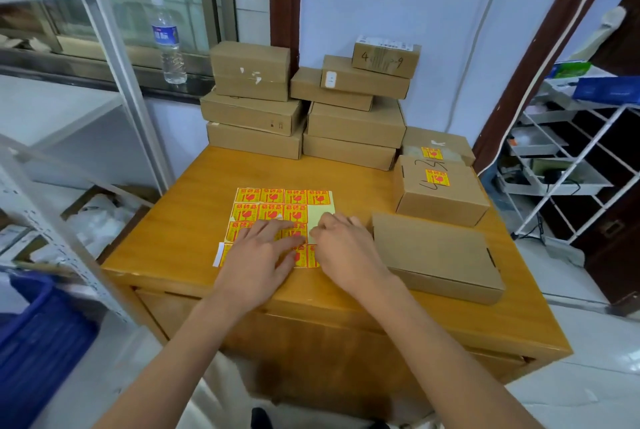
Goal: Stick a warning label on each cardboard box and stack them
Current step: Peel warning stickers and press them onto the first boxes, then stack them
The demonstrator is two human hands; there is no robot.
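The label sheet (277, 210), a grid of yellow stickers with red print, lies flat near the middle of the wooden table (180, 220), with a few pale blank patches on its right side where the backing shows. The left hand (258, 258) rests palm down on the sheet's lower half, fingers straight and spread, pressing it to the table. The right hand (341, 248) sits just beside it at the sheet's right edge, fingers curled down onto a blank patch; whether they pinch a sticker or only touch the sheet cannot be told. Immediately right of that hand lies a flat plain box (440, 255), bare of any label, near the table's front right corner. Behind it stands a labelled box (440, 193) with a sticker and handwritten marks on its top, and behind that a second labelled box (438, 148), also bearing a sticker. Along the table's far edge, against the wall, stand two stacks of plain boxes: a left stack (252, 106) three high and a right stack (353, 109) of flat boxes topped by a small box with marks written on its side. A water bottle (168, 44) stands upright on the window ledge to the left. A white wire rack (571, 165) stands to the right of the table, and a blue bin (34, 342) sits on the floor at lower left.
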